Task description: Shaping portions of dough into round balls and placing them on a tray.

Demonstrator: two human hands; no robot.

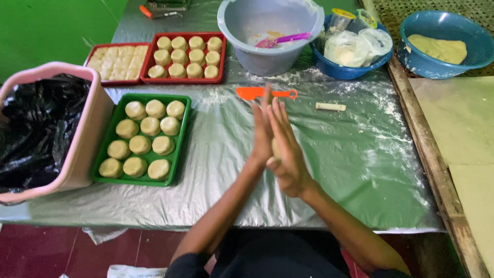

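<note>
My left hand [261,131] and my right hand [289,154] are pressed palm to palm above the plastic-covered table [360,170], fingers pointing away from me. A small pale dough piece [276,148] shows between the palms, mostly hidden. Left of my hands a green tray [182,135] holds several round dough balls [140,144] in rows. An orange scraper [252,93] lies just beyond my fingertips, and a short dough stick [330,106] lies to the right of it.
A pink bin [95,128] lined with a black bag stands at the left. Two red trays [222,56] [92,51] of dough pieces, a grey bowl [242,49] with a pink spatula, and two blue bowls [337,71] [427,66] line the back. A wooden edge [427,154] runs along the right.
</note>
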